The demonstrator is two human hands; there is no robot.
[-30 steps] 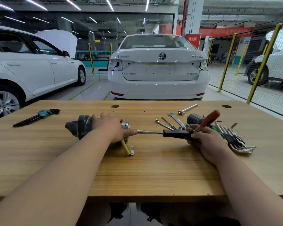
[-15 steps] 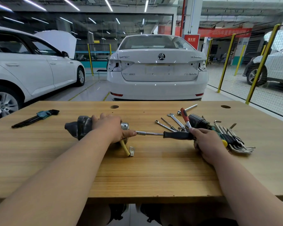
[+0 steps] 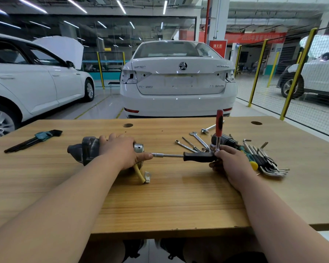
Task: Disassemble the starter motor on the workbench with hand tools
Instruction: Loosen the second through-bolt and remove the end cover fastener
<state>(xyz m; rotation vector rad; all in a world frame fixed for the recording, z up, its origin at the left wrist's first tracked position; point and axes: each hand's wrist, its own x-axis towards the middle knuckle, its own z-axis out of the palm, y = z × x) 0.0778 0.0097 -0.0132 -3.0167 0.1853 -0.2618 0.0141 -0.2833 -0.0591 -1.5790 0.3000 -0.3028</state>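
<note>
One tabletop (image 3: 160,196) carries all: the starter motor (image 3: 85,150) lies left of centre, the left hand (image 3: 122,150) clasped over it, fingers curled round the body, likely to stop it turning. The right hand (image 3: 230,162) grips the socket driver (image 3: 196,157), tip at the motor's end, its red ratchet handle (image 3: 219,120) upright, probably for leverage.

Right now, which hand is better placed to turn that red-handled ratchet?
The right hand: it grips the ratchet at its base, while the left hand holds the starter motor steady.
</note>
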